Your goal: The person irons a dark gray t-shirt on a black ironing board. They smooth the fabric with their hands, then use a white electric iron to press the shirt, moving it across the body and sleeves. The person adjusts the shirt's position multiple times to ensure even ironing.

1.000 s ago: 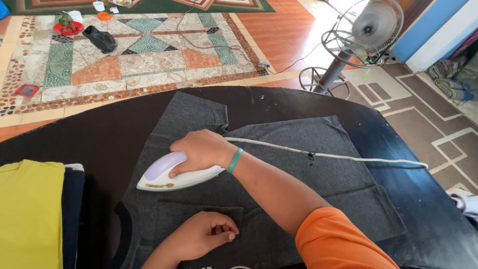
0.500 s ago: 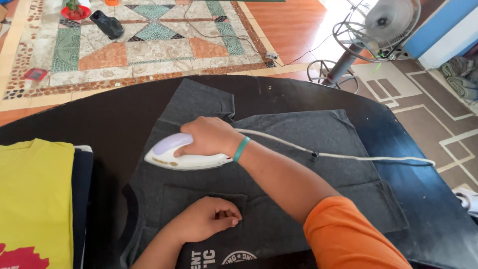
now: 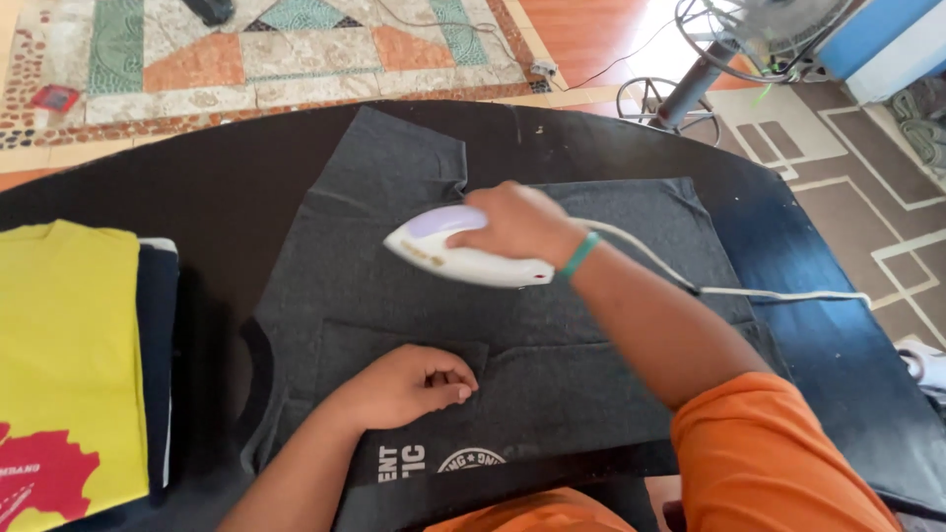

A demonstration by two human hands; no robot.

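Compared with the frame a second before, the iron (image 3: 463,251) had travelled from the left part of the dark grey T-shirt (image 3: 394,296) to the middle of the frame, with its tip still pointing left. The right hand (image 3: 512,225) had moved with it and stayed clamped around the handle, a green wristband (image 3: 579,254) on that wrist. The white cord (image 3: 778,294) now bent down behind the forearm and ran toward the right edge. The left hand (image 3: 409,386) had hardly shifted: it lay low in the centre, fingers curled together, pressing a folded part of the shirt flat. The view had tipped down, so the white print on the shirt's lower edge appeared and the fan (image 3: 749,39) at upper right was cut off by the frame.

Counted: one iron, one cord, one grey shirt spread on the black desk (image 3: 197,187), two hands, one wristband, one fan. At the left edge lay one yellow shirt (image 3: 64,345) on top of one dark folded garment (image 3: 158,325).
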